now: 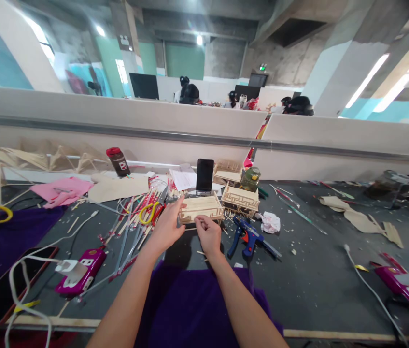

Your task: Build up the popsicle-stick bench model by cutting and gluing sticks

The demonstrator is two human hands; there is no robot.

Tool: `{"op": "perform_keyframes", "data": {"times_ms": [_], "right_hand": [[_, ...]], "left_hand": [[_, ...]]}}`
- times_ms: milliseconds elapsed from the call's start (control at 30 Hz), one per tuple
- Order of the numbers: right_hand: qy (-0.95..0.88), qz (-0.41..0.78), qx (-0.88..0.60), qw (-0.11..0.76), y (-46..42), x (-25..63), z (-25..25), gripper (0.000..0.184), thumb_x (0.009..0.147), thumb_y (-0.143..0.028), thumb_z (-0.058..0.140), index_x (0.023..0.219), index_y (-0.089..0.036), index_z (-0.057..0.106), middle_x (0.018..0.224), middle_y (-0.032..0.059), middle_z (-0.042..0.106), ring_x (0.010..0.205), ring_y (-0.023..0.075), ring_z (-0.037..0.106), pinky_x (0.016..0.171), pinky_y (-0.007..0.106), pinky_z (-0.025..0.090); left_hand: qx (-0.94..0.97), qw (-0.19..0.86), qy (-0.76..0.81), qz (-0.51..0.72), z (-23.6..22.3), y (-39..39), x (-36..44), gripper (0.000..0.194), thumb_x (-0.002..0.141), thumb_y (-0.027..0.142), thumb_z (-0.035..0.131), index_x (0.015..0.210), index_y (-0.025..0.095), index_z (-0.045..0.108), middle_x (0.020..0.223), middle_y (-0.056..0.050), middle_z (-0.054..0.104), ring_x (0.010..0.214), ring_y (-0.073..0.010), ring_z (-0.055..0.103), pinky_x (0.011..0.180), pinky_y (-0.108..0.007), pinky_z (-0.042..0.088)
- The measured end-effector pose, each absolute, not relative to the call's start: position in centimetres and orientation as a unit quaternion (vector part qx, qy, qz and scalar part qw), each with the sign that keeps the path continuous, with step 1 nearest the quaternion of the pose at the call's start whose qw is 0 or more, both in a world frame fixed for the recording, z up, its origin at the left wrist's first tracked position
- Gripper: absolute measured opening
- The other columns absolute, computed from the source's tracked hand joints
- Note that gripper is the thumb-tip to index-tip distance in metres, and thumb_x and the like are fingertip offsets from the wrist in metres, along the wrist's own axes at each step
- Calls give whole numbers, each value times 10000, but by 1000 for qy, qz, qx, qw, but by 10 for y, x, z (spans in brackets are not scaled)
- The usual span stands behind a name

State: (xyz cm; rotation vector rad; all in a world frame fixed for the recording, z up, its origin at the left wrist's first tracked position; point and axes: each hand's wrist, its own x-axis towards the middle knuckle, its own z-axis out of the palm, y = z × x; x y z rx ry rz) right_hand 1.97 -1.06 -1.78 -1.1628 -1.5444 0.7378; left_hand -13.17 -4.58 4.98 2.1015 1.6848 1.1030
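A box-like wooden-stick model sits at the fingertips of both hands. The left hand touches its left end, thumb spread away from the fingers; the right hand is at its front edge, fingers curled and fingertips together, though whether they pinch a piece cannot be told. A second stick model is just beyond the right hand, to its right, its slatted compartments showing at the front. Behind that stands a greenish bottle, contents unclear. Right of the right hand lies a blue glue gun. Left of the left hand are yellow-handled scissors and loose sticks. Farther beyond it stands a dark bottle, red lid on, hiding its contents. Far right of the right hand, a clear jug holds something dark.
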Motion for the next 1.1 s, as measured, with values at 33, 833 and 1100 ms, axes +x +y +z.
{"op": "perform_keyframes", "data": {"times_ms": [33,833,1100], "right_hand": [[-644,307,-481,509,-10,20,-18,292,866,-432,532,842,-220,733,484,-65,395,470,122,375,536,236,345],[-687,311,-450,478,4,23,-18,255,881,-364,514,854,-226,727,528,-44,518,490,124,442,532,224,327],[-688,318,-442,479,6,23,-20,246,883,-356,518,876,-222,724,569,-33,563,513,130,472,541,221,341]], "left_hand": [[720,125,573,370,50,-44,-132,863,679,51,573,1485,215,311,1278,-111,596,1217,-276,521,1065,-460,377],[761,191,548,288,41,-7,-143,827,659,58,504,1458,201,345,1185,-88,693,1205,-240,592,1186,-544,111],[753,202,551,296,42,-5,-145,769,640,56,524,1386,236,469,1151,-60,712,1165,-255,624,1181,-508,185]]}}
